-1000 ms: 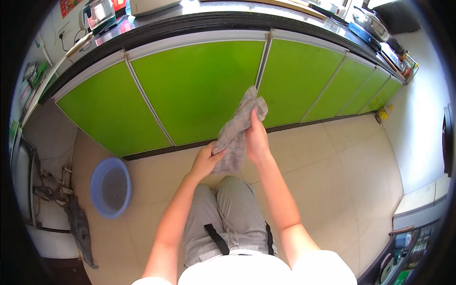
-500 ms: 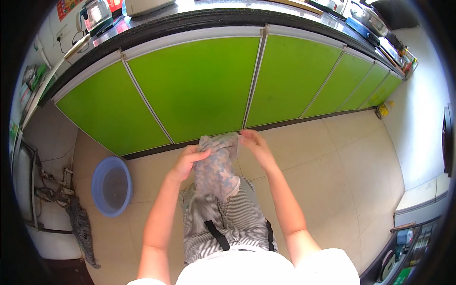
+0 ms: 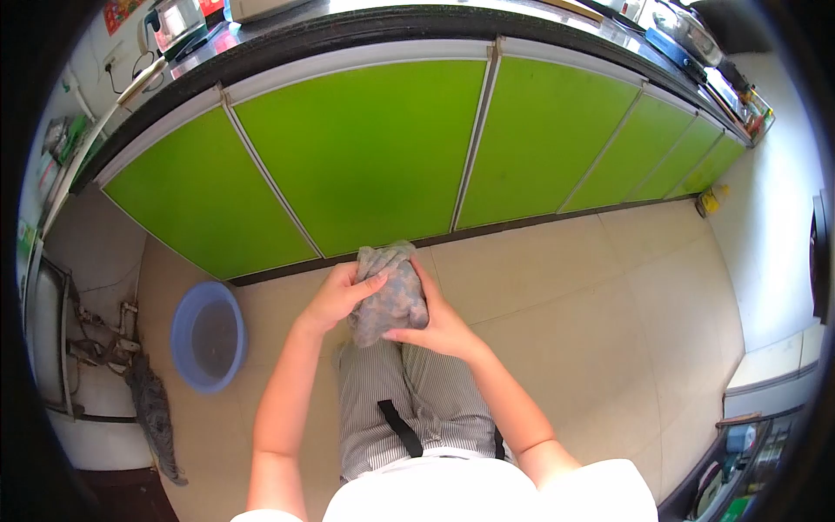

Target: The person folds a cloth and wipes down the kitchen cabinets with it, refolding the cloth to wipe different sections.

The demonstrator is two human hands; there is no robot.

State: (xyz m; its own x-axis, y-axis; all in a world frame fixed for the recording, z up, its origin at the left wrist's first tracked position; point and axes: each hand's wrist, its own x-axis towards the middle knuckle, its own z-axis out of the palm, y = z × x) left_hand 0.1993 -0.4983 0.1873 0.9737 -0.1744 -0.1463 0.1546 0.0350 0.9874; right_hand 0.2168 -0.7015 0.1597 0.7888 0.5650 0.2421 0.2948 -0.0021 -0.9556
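A grey patterned cloth [image 3: 393, 296] is bunched between my two hands, in front of my knees and close to the green cabinet doors. My left hand [image 3: 337, 297] grips its left side, with the thumb lying across the front. From the right, my right hand [image 3: 439, 322] clasps the cloth, its thumb along the lower edge and its fingers behind the right side. The cloth hides part of the fingers of both hands. Below it show my striped trousers [image 3: 374, 396].
Green cabinets [image 3: 357, 148] run across under a dark countertop [image 3: 365, 43]. A blue basin [image 3: 181, 335] stands on the tiled floor to the left, near a dark mop head [image 3: 150, 409] and pipes. A kettle [image 3: 174, 26] and a pan [image 3: 683, 35] sit on the counter.
My right hand has come down and inward from the cloth's upper right corner to its lower right side. The cloth, which hung longer, is now folded up into a smaller bundle.
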